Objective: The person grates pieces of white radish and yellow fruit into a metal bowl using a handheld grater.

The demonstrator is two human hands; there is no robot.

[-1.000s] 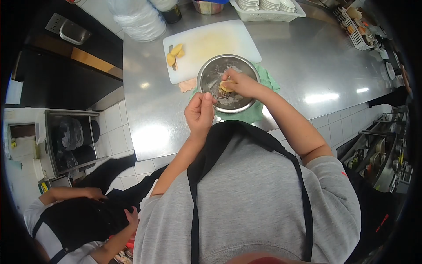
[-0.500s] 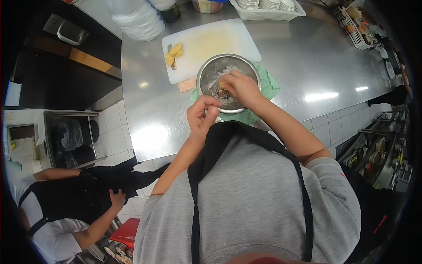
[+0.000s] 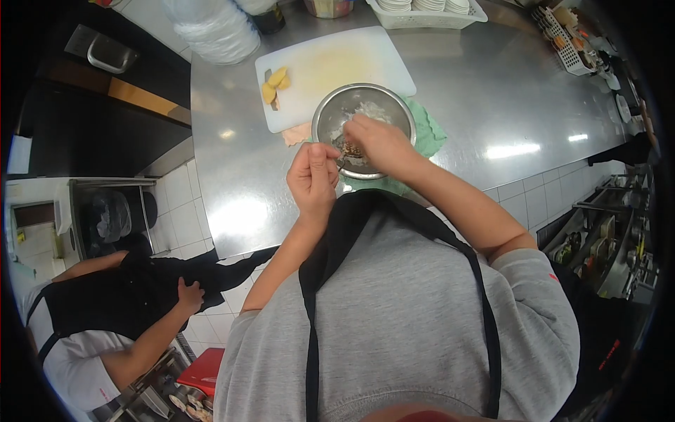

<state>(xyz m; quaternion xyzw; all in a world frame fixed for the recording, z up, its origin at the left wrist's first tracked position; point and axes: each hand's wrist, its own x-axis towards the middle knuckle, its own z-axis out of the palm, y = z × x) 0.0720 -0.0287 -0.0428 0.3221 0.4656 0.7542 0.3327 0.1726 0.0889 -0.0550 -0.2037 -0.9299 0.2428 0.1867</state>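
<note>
A steel mixing bowl (image 3: 402,114) with soft white shreds (image 3: 373,110) in it sits in front of me. Inside it, a small metal grater (image 3: 352,150) lies tilted, partly covered by my hands. My left hand (image 3: 314,172) is closed at the bowl's near left rim, thumb and fingers pinching the grater's end. Over the grater, my right hand (image 3: 378,143) reaches into the bowl with its fingers pinched together. The small yellow piece seen in these fingers a moment ago is now hidden by them. Similar yellow pieces (image 3: 275,85) lie on the white cutting board (image 3: 344,67).
A green cloth (image 3: 429,130) lies under the bowl, and a peach cloth (image 3: 298,134) by the board. Stacked white dishes fill a basket (image 3: 429,20) at the back. Plastic-wrapped stacks (image 3: 214,32) stand back left. A co-worker in a black apron (image 3: 105,302) stands to my left.
My right hand has shifted slightly left within the bowl, and its fingertips no longer show the yellow piece. My left hand has turned and closed more tightly at the rim.
</note>
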